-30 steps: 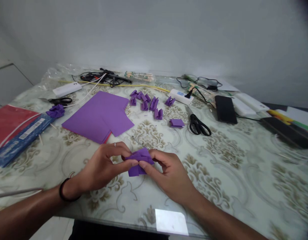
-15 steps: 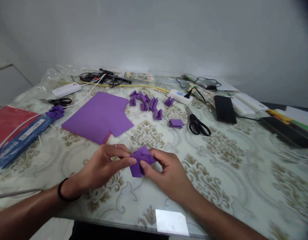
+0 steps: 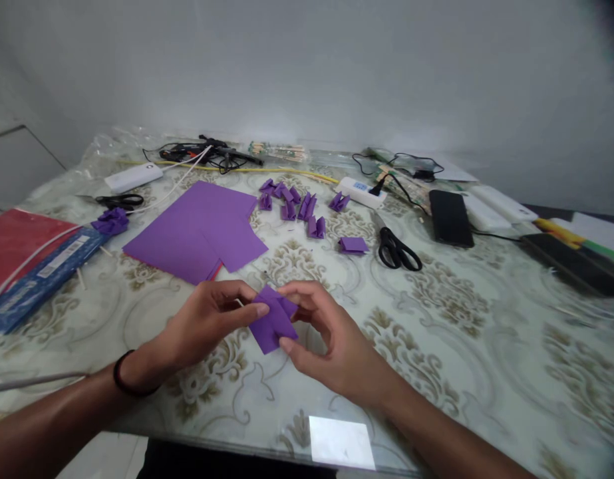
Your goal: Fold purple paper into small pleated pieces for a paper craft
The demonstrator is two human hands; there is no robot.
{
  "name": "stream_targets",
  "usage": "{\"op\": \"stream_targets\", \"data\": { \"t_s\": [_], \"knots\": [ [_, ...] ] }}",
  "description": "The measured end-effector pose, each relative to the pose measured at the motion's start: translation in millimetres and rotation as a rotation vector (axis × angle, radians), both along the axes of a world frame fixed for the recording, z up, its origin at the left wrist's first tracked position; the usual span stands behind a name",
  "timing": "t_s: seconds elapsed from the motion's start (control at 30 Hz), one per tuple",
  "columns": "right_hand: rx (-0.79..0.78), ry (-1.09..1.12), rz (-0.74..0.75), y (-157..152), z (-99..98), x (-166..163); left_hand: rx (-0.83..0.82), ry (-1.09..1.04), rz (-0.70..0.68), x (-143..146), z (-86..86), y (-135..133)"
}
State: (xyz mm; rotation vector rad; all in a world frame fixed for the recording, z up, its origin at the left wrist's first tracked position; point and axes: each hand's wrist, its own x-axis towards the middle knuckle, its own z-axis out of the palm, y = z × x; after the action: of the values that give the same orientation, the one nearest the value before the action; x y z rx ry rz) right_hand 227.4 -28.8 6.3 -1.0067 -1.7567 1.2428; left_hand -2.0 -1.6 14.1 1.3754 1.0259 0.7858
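A partly folded piece of purple paper [image 3: 271, 324] is held above the near middle of the table. My left hand [image 3: 214, 316] pinches its left side, thumb on top and fingers behind. On the right side, my right hand [image 3: 321, 332] grips it with the thumb at the lower edge and the fingers behind the upper edge. Beyond my hands lie several small folded purple paper pieces [image 3: 307, 206] and a single flat folded piece [image 3: 353, 245]. Purple paper sheets [image 3: 187, 226] are spread to the left, a red edge showing beneath them.
Black-handled scissors [image 3: 396, 249] lie right of the folded pieces, near a white power strip [image 3: 359, 191]. A phone [image 3: 450, 218] rests farther right. At left are a red and blue packet [image 3: 42, 273], crumpled purple paper [image 3: 111, 221], a second pair of scissors [image 3: 120, 201] and cables.
The purple paper has turned in my hands and its folds face differently. My right thumb has moved from the middle of the paper to its lower edge.
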Motion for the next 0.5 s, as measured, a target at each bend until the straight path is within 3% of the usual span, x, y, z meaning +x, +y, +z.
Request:
{"op": "stream_targets", "data": {
  "t_s": [0.13,0.27,0.5],
  "knots": [
    [0.130,-0.031,0.018,1.4,-2.0,2.8,0.011,-0.044,0.089,-2.4,-0.4,2.7],
    [0.254,-0.092,0.045,6.3,-0.7,1.5,-0.040,-0.018,0.008,-0.8,-0.6,0.3],
    [0.292,-0.048,-0.014,7.7,2.7,0.4,0.017,0.050,-0.109,2.3,4.3,-1.4]
  ]
}}
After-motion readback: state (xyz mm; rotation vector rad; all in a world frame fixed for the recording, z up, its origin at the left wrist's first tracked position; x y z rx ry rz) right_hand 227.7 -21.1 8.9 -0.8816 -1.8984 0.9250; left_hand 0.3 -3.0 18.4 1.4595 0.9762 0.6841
